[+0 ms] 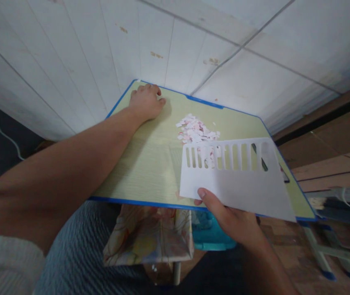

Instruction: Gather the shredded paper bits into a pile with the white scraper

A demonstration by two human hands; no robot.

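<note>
1. Head view: the right hand's [235, 223] grip is clamped on a white slotted sheet [224, 184] over the desk's [144, 164] near right side; paper scraps [195, 129] show through its slots.
2. The left hand [146, 101] lies near the far left corner, thumb and curled fingers apart.
3. The step looks like positioning the sheet; the next move probably calls for a steady hold.

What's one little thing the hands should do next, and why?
Maybe the right hand could slide the slotted white sheet a bit away from the paper scraps. From here, the sheet hides part of the pile, so moving it might make every scrap easier to see.
</note>
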